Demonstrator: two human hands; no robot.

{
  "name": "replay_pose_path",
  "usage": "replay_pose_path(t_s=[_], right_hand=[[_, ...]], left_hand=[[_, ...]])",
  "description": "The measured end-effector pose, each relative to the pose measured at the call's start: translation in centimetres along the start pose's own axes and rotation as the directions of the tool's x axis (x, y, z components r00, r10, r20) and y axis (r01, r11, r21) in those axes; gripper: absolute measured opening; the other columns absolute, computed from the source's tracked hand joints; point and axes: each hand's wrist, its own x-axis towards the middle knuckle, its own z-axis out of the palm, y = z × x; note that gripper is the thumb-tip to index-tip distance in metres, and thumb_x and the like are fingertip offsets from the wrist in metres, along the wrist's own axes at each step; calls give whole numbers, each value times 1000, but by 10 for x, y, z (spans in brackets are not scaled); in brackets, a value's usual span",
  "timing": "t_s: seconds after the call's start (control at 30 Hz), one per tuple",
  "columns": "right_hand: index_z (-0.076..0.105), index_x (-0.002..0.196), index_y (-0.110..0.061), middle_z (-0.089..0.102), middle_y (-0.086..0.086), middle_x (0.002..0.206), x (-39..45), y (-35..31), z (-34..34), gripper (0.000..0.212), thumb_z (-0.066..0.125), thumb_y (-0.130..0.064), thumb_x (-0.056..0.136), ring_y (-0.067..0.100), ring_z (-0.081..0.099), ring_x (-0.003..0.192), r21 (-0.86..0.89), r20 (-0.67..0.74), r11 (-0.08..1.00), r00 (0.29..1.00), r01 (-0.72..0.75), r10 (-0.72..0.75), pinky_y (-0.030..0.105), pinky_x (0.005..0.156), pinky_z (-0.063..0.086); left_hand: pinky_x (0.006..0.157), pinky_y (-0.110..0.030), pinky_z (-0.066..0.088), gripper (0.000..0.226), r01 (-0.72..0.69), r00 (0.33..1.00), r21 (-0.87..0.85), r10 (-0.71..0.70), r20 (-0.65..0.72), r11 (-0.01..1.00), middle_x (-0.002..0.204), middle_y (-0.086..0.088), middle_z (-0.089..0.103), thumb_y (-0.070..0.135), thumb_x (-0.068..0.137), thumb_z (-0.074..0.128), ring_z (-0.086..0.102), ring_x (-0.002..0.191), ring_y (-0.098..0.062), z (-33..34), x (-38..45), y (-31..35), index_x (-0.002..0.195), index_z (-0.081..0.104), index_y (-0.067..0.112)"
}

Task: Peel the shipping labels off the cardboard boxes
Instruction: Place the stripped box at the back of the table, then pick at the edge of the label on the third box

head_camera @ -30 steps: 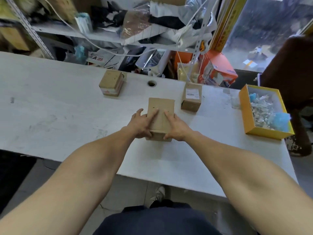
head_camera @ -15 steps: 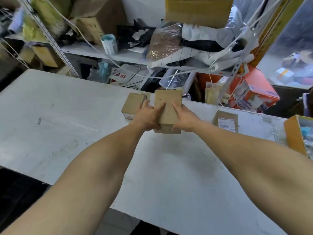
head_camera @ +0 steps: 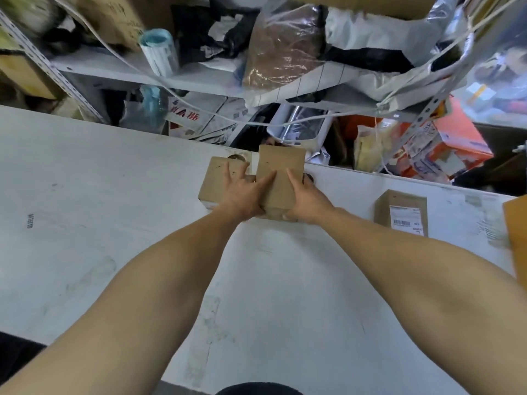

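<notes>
Both forearms reach out over the white table (head_camera: pixel 85 195), and between the two hands sits a plain cardboard box (head_camera: pixel 281 178), held at the far edge of the tabletop. The left hand (head_camera: pixel 242 195) clasps its left side, index finger lying along the top face, the other fingers spread over the neighbouring box (head_camera: pixel 214 181) that sits touching on the left. The right hand (head_camera: pixel 306 198) wraps the right side, fingers curled around the near corner. The held box's long axis runs away from the person, no label showing on its top. The labelled box (head_camera: pixel 402 212) lies well off to the right, nearer the right hand, its shipping label (head_camera: pixel 405 219) facing up. Behind it all, cluttered shelving (head_camera: pixel 199 78).
</notes>
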Motion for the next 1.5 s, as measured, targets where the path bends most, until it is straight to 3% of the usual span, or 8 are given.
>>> replay_pose_path(t_s=[0.23,0.4,0.53,0.7,0.8,1.03,1.3,1.5], right_hand=[[-3,155,-19,28,17,149,-29,9,-28,118,80,-35,73,37,47,123,-32,-52,999,999,-13,11,43,92,49],[0,155,-19,12,14,161,-80,64,-60,111,78,-38,77,35,35,138,-90,-164,987,980,-131,115,44,103,43],[8,155,-25,17,13,160,-128,128,-72,108,77,-46,75,36,30,140,-101,-217,953,941,-286,260,49,109,38],[10,152,-32,28,12,151,-162,182,-55,110,75,-56,66,34,39,132,69,-149,915,902,-399,404,48,98,49],[1,155,-31,17,11,158,-167,204,-38,110,77,-35,76,34,38,133,79,-99,927,923,-366,373,42,96,50],[18,155,-14,21,10,158,-156,204,-31,91,72,-26,83,29,35,138,117,-166,956,944,-269,286,35,107,38],[32,150,-17,30,9,154,-204,137,0,69,63,-20,88,30,41,132,228,-349,967,917,-114,191,39,103,43],[33,149,-18,28,9,155,-248,80,74,68,63,-19,88,29,40,132,246,-351,968,927,-46,133,39,103,44]], left_hand=[[115,-69,-7,117,-4,999,-36,3,-39,999,166,-9,-11,77,68,67,-18,149,-41,-25,-9,32,156,3,36],[116,-64,-9,122,-99,991,-29,96,-91,995,166,-7,3,74,69,70,-15,150,-39,-41,-3,99,157,-2,31],[120,-57,-5,122,-177,984,-39,176,-22,983,165,-14,8,78,72,64,-9,151,-39,-31,5,173,159,-2,23],[122,-48,8,120,-229,971,-141,236,34,963,159,-17,29,69,77,68,2,151,-38,0,5,237,158,-7,21],[120,-46,14,113,-209,972,-278,231,49,938,156,-9,36,57,79,73,7,151,-37,15,7,262,158,-2,28],[118,-44,22,82,-76,997,-600,59,-48,796,151,4,47,33,84,74,11,149,-34,25,8,273,154,31,29],[118,-47,27,81,-84,976,-703,-83,-200,706,152,14,44,30,80,81,14,149,-27,29,-75,231,150,39,33],[115,-44,29,81,-38,975,-739,-136,-174,672,154,15,40,32,81,79,15,149,-25,69,-169,191,151,37,30]])
